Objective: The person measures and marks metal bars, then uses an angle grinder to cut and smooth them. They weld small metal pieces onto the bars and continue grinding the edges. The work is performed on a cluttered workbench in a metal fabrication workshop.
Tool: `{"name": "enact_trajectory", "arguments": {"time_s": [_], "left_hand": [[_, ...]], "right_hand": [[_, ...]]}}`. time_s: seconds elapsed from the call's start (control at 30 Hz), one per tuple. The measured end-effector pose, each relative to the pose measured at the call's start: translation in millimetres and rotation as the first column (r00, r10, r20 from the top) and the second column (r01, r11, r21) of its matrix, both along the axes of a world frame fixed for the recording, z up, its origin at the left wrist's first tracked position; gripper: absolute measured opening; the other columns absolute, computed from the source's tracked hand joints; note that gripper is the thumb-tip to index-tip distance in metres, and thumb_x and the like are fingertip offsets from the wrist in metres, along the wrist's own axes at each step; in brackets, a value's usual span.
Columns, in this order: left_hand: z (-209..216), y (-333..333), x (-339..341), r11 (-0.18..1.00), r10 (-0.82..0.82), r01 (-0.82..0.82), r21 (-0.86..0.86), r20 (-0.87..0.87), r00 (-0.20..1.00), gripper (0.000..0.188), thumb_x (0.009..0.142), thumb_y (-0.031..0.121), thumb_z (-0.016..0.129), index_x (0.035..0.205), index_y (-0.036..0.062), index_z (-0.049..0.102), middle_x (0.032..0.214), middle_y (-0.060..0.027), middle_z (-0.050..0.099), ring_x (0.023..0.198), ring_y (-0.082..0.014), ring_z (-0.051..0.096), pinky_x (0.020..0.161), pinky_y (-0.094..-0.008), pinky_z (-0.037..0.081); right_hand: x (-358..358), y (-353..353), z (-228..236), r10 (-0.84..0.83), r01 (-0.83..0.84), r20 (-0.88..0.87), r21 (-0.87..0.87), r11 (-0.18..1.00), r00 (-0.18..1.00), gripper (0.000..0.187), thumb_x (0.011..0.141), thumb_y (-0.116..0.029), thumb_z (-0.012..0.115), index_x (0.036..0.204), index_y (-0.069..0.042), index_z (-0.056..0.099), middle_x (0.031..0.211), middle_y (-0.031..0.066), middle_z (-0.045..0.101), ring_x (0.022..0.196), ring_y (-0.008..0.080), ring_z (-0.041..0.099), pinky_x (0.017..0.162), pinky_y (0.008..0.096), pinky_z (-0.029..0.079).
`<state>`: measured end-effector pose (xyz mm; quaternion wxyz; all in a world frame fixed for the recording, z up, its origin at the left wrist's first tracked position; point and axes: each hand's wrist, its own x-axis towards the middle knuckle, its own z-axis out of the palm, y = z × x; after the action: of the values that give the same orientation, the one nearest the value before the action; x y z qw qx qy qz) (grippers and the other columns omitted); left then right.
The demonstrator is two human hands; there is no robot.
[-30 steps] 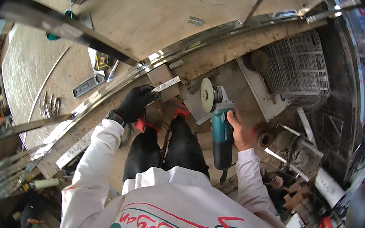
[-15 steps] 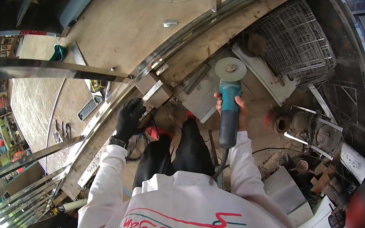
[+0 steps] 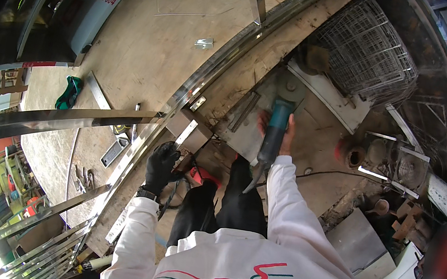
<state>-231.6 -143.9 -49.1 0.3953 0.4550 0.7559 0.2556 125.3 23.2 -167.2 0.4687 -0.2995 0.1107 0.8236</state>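
Observation:
My bare right hand [image 3: 288, 134] is wrapped round the body of a teal and black angle grinder [image 3: 277, 125]. Its disc [image 3: 293, 87] points away from me, over a grey plate near the floor. A cord trails from the grinder's near end. In a black glove, my left hand [image 3: 162, 163] is closed at the near end of a short shiny metal strip [image 3: 186, 132]. That strip lies across a brown block [image 3: 195, 142] beside the worktable's metal edge. The fingertips of the glove are partly hidden.
Long shiny metal tubes [image 3: 65, 119] cross the worktable [image 3: 148, 65] on the left. A green cloth-like item [image 3: 69, 92] and a small metal piece [image 3: 204, 43] lie there. Wire mesh [image 3: 369, 51] is stacked at the far right; a grey box [image 3: 362, 238] stands nearer me.
The grinder has swung slightly nearer the block and tilted, its disc now darker and seen less clearly. My left hand remains at the strip; the whole view has shifted a little.

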Motion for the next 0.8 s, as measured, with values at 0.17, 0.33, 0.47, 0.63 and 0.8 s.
{"name": "enact_trajectory", "arguments": {"time_s": [0.17, 0.33, 0.47, 0.63, 0.8], "left_hand": [[-18, -2, -3, 0.983, 0.183, -0.183, -0.017, 0.185, 0.965, 0.034, 0.089, 0.015, 0.077, 0.121, 0.0053, 0.071, 0.106, -0.0139, 0.073, 0.097, -0.0280, 0.072, 0.087, -0.0352, 0.056], [-11, -5, -5, 0.987, -0.134, 0.141, 0.073, -0.099, 0.986, 0.032, 0.093, 0.009, 0.074, 0.124, 0.0011, 0.069, 0.106, -0.0056, 0.072, 0.095, -0.0161, 0.066, 0.085, -0.0328, 0.055], [-1, -2, 3, 0.990, 0.144, -0.142, -0.024, 0.166, 0.975, 0.033, 0.091, 0.016, 0.078, 0.121, 0.0037, 0.070, 0.107, -0.0140, 0.072, 0.093, -0.0270, 0.070, 0.082, -0.0372, 0.056], [27, 17, 4, 0.999, 0.052, -0.052, 0.001, 0.076, 0.996, 0.032, 0.095, 0.010, 0.072, 0.126, 0.0022, 0.070, 0.110, -0.0103, 0.074, 0.097, -0.0156, 0.067, 0.085, -0.0317, 0.054], [46, 3, -11, 0.983, 0.183, -0.170, -0.069, 0.357, 0.916, 0.031, 0.102, 0.011, 0.063, 0.131, 0.0016, 0.070, 0.109, -0.0026, 0.071, 0.091, -0.0099, 0.061, 0.084, -0.0273, 0.050]], "right_hand": [[18, -8, -40, 0.070, -0.070, 0.007, 0.110, 0.991, 0.998, 0.093, 0.090, -0.075, 0.061, 0.131, 0.008, 0.058, 0.107, 0.0195, 0.071, 0.088, 0.0308, 0.073, 0.079, 0.0420, 0.063], [11, 3, 33, 0.194, -0.192, 0.190, -0.030, 0.981, 0.962, 0.086, 0.091, -0.075, 0.061, 0.129, 0.002, 0.063, 0.108, 0.0179, 0.072, 0.086, 0.0288, 0.073, 0.078, 0.0402, 0.063], [-2, -40, 65, 0.258, -0.309, 0.843, -0.116, 0.944, 0.473, 0.052, 0.092, -0.040, 0.079, 0.121, -0.002, 0.058, 0.098, 0.0131, 0.069, 0.082, 0.0250, 0.072, 0.073, 0.0430, 0.062], [-9, -34, 26, 0.161, -0.162, 0.858, -0.092, 0.982, 0.488, 0.046, 0.083, -0.026, 0.085, 0.114, 0.001, 0.064, 0.094, 0.0090, 0.069, 0.077, 0.0186, 0.067, 0.071, 0.0349, 0.055], [-23, -22, 5, 0.119, -0.142, 0.946, -0.078, 0.987, 0.302, 0.047, 0.078, -0.026, 0.087, 0.106, 0.005, 0.068, 0.095, 0.0080, 0.070, 0.082, 0.0183, 0.063, 0.075, 0.0332, 0.051]]}}
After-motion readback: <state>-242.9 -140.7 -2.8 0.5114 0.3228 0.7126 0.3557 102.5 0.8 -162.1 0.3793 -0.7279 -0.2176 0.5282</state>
